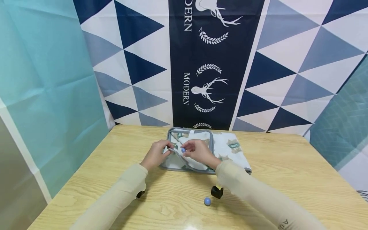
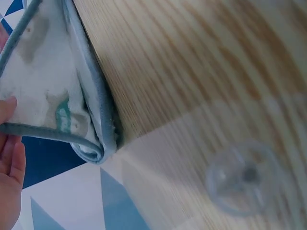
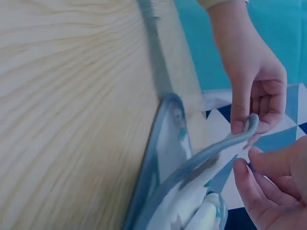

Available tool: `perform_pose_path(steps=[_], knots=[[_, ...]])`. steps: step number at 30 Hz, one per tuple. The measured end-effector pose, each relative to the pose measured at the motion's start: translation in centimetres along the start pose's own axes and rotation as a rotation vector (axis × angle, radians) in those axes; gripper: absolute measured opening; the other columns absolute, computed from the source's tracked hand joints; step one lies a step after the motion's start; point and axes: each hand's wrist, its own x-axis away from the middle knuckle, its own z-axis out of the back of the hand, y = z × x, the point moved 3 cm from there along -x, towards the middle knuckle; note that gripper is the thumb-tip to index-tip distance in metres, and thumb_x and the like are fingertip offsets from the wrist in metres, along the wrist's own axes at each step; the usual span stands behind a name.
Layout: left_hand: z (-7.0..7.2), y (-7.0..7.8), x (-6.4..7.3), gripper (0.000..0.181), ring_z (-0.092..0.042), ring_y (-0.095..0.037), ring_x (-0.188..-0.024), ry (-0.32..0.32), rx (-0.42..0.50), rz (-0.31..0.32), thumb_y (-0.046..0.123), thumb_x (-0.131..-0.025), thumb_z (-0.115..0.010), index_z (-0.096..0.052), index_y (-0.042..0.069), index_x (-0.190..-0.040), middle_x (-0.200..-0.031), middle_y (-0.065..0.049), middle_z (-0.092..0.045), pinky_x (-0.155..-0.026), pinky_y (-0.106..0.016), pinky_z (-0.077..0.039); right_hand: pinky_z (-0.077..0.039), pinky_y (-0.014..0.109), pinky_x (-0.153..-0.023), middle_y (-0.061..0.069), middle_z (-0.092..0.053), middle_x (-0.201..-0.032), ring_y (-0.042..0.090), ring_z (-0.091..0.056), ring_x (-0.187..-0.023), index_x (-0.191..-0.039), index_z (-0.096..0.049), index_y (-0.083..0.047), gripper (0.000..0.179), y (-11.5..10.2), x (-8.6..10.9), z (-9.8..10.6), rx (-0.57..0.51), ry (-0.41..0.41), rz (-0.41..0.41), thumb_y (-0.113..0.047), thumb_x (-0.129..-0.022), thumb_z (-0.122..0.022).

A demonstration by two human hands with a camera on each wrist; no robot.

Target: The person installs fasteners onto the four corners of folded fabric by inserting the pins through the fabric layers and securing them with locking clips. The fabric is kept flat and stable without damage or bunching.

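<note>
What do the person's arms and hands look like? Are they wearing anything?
Long cream sleeves cover both arms. The right sleeve has dark letters. A black piece shows beneath each sleeve, with some yellow on the right one. The left hand and right hand wear no gloves.

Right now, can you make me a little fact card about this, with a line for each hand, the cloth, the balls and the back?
Left hand: pinches the grey edge of the cloth, lifting it
Right hand: holds a blue ball in its fingertips, by the lifted edge
Cloth: folded, white with a print, on the table
Second ball: blue, on the table, nearer the person than the cloth
Backdrop: triangles, deer heads, the word MODERN
</note>
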Motion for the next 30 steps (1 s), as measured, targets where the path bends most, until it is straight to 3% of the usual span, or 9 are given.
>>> perform_pose_path(steps=[6, 11, 23, 30], knots=[[-0.6, 0.1, -0.2, 0.012, -0.065, -0.017, -0.087, -0.004, 0.015, -0.034, -0.001, -0.082, -0.07, -0.067, 0.009, -0.088, -0.088, -0.004, -0.07, -0.078, -0.036, -0.055, -0.061, 0.037, -0.073, 0.021, -0.073, -0.092, 0.017, -0.072, -0.075, -0.106, -0.067, 0.007, 0.026, 0.5, -1.7, -1.0, -0.194, 0.045, -0.167, 0.007, -0.08, -0.067], [-0.7, 0.1, -0.3, 0.013, -0.066, -0.02, -0.09, -0.006, 0.042, -0.04, -0.002, -0.083, -0.069, -0.069, 0.007, -0.093, -0.092, -0.005, -0.072, -0.081, -0.04, -0.056, -0.06, 0.038, -0.076, 0.023, -0.072, -0.095, 0.017, -0.073, -0.073, -0.107, -0.068, 0.005, 0.026, 1.0, -2.3, -1.2, -0.238, 0.093, -0.232, 0.009, -0.082, -0.063], [-0.6, 0.2, -0.7, 0.013, -0.068, -0.019, -0.09, -0.003, 0.044, -0.055, -0.001, -0.083, -0.07, -0.07, 0.008, -0.093, -0.093, -0.005, -0.073, -0.08, -0.037, -0.056, -0.059, 0.038, -0.081, 0.026, -0.071, -0.099, 0.025, -0.074, -0.081, -0.112, -0.065, 0.007, 0.027, 1.0, -2.9, -1.3, -0.298, 0.057, -0.244, 0.009, -0.087, -0.058], [-0.6, 0.1, -0.9, 0.012, -0.068, -0.02, -0.09, -0.022, 0.061, -0.045, -0.001, -0.084, -0.069, -0.07, 0.006, -0.094, -0.094, -0.008, -0.073, -0.08, -0.041, -0.056, -0.059, 0.039, -0.081, 0.025, -0.071, -0.099, 0.023, -0.074, -0.079, -0.11, -0.066, 0.007, 0.026, 0.9, -3.1, -1.4, -0.261, 0.061, -0.217, 0.009, -0.086, -0.059]])
